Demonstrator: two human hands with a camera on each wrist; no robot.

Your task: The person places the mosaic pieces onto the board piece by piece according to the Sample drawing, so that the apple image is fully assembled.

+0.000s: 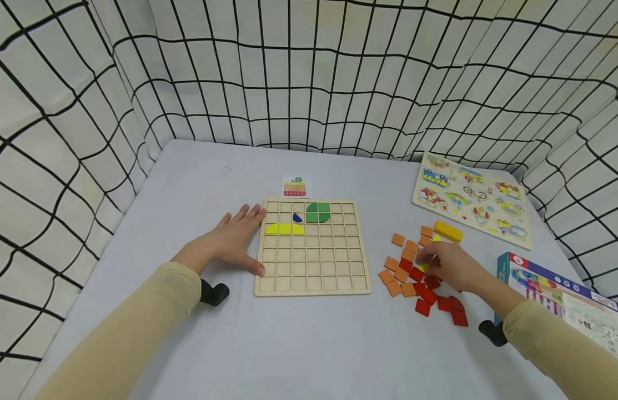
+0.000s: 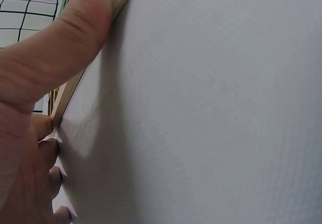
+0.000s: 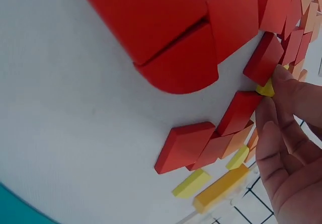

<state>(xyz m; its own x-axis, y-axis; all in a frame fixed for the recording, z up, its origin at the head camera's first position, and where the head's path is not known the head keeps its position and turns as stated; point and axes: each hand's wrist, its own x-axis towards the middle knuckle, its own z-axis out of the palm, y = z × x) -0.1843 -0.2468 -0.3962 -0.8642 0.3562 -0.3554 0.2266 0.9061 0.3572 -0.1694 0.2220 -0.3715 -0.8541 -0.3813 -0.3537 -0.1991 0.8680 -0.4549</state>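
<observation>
My left hand [image 1: 239, 236] spread at the left edge of the board [image 1: 333, 270] | my right hand [image 1: 451, 265] pinches a yellow piece [image 3: 267, 88] right of it | on board: green pieces [image 1: 323, 216], blue piece [image 1: 297, 218], yellow row [image 1: 285, 229] | likely remaining: orange tiles [image 1: 398, 239], red tiles [image 1: 422, 307]

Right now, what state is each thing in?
Grid board: flat, partly filled.
Green pieces: in the grid.
Yellow row: in the grid.
Blue piece: on the grid, askew.
Picture card: flat, printed side up.
Orange squares: loose, scattered.
Red pieces: loose, scattered.
Yellow block: loose.
Puzzle board: flat, picture side up.
Box: lying flat; open or closed unclear.
Left hand: fingers spread, touching the grid board.
Right hand: pinches a yellow piece.
</observation>
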